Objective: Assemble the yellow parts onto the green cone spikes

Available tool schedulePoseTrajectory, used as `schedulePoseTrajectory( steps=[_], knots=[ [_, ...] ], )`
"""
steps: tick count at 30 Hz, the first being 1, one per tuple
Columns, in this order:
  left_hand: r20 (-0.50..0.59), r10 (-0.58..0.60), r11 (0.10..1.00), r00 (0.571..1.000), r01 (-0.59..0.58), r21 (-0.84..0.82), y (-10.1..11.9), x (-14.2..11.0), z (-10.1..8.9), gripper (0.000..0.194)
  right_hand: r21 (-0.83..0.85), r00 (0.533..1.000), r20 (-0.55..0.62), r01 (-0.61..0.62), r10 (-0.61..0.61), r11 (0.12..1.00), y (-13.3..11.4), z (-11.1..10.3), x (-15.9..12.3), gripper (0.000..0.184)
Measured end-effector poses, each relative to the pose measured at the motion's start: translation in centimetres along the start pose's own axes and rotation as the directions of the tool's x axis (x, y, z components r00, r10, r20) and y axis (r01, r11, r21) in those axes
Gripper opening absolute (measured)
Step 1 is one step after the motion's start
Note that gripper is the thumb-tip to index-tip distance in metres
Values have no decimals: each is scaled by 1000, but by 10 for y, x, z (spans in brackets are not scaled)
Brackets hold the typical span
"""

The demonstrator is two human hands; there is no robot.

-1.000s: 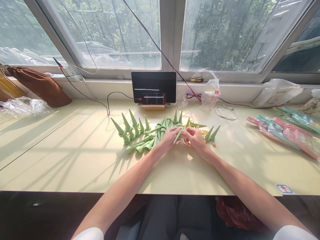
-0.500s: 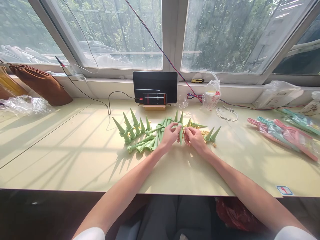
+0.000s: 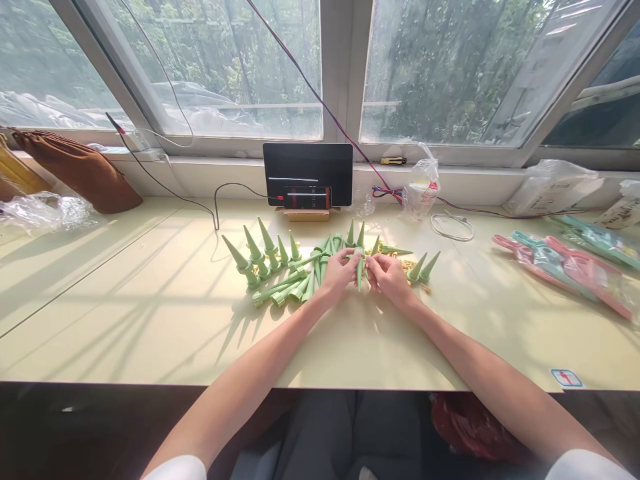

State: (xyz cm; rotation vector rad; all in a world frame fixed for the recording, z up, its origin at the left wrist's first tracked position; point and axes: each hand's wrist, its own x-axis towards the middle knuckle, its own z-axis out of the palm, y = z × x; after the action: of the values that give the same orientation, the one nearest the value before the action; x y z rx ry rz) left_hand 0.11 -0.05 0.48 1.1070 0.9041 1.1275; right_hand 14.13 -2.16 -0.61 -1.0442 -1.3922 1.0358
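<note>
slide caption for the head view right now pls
Left hand holding a green spike, right hand close beside it, at a sunlit table

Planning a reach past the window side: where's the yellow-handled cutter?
In the head view, the cutter lies on the window ledge, right of the black tablet, just behind the bagged cup.

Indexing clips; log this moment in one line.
left hand: holds green spike | right hand: beside spike, grip unclear | phone: before dark screen

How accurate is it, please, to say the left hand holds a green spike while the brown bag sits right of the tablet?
Only the side is wrong: the head view shows the brown bag left of the tablet. The left hand does hold a green spike.
</note>
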Motion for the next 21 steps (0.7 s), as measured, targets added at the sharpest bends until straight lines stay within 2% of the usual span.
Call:
schedulePoseTrajectory(
  steps=[9, 21],
  knots=[
    [5, -81, 995, 997, 81, -51, -2, 2, -1, 36, -64, 999, -30, 30, -32, 997, -2, 0, -1, 40],
    [5, -94, 994, 996, 94, -61, 0, 0, 0, 38, -74, 999, -35, 11, -14, 997, -6, 1, -1, 42]
  ],
)
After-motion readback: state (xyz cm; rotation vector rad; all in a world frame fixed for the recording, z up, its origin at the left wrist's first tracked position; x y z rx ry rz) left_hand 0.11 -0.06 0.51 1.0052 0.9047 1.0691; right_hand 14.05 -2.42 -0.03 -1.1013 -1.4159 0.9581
